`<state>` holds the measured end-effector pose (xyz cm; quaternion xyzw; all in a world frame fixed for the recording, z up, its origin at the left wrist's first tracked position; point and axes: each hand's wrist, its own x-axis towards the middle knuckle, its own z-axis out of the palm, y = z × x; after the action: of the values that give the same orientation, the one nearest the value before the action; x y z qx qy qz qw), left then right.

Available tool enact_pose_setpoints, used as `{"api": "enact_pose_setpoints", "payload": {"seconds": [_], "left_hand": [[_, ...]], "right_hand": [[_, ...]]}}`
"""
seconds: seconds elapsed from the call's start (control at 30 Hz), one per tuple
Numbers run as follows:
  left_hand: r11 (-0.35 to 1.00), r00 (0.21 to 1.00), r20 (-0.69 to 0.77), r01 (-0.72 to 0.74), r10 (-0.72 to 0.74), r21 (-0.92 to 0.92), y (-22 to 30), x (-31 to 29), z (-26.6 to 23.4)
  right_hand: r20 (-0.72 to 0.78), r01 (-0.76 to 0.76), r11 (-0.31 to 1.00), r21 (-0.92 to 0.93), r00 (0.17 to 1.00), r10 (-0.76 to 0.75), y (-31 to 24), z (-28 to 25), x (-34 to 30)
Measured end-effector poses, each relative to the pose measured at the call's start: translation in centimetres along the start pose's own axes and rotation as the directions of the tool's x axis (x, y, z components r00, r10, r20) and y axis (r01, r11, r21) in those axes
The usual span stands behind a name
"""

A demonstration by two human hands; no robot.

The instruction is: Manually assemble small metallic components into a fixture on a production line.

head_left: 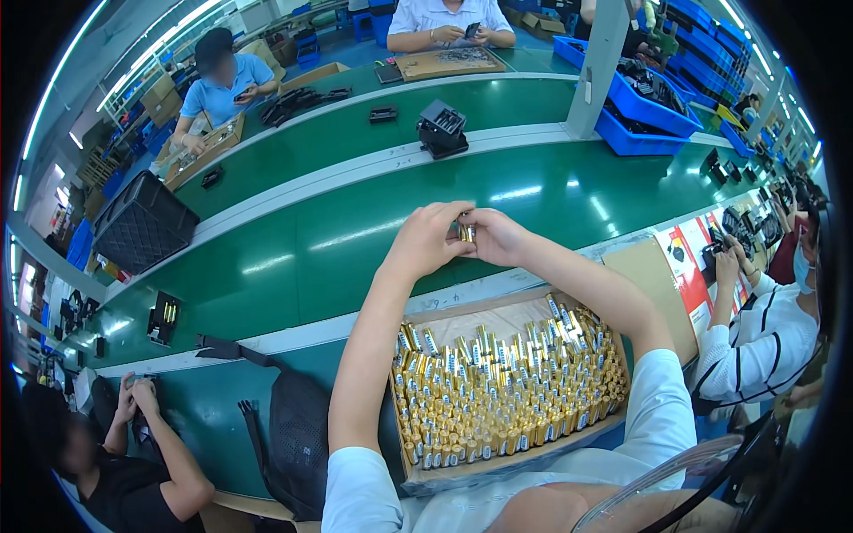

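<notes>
Out over the green conveyor belt (pixel 346 235), my left hand (pixel 428 236) and my right hand (pixel 500 238) meet with curled fingers. Between their fingertips are a few small gold batteries (pixel 467 233); a bit of something dark shows beside them, mostly covered by my fingers. Both hands are closed on the batteries. Below my arms, close to my body, a shallow cardboard box (pixel 511 313) holds many gold batteries, some standing upright and others leaning.
A black device with batteries (pixel 163 318) lies on the belt at left. Black cases (pixel 442 129) sit on the far rail. A black bag (pixel 298 426) rests left of the box. Blue bins (pixel 647 133) stand by a post. Co-workers sit left, right and across.
</notes>
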<state>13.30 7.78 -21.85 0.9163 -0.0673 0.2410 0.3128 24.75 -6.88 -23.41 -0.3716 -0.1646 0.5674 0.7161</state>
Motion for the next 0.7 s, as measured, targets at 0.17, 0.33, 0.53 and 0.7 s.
{"api": "enact_pose_setpoints", "payload": {"seconds": [0.17,0.33,0.53,0.7], "left_hand": [[0.999,1.0,-0.005,0.028,-0.028,-0.04,-0.5,0.0,0.1],[0.998,1.0,-0.001,0.015,-0.015,-0.069,-0.5,-0.1,0.0],[0.996,0.998,0.045,0.047,-0.044,-0.072,0.0,0.1,-0.2],[0.998,0.999,-0.047,-0.014,0.011,-0.064,-0.5,-0.2,0.2]], "right_hand": [[-0.061,0.021,0.993,-0.118,0.998,-0.029,0.0,1.5,0.0],[-0.046,0.051,0.984,-0.17,0.997,-0.06,0.3,1.2,0.0],[0.018,0.082,0.979,-0.187,0.997,-0.08,0.3,0.1,0.3],[-0.042,0.063,0.988,-0.14,0.997,-0.069,0.2,1.0,0.2]]}}
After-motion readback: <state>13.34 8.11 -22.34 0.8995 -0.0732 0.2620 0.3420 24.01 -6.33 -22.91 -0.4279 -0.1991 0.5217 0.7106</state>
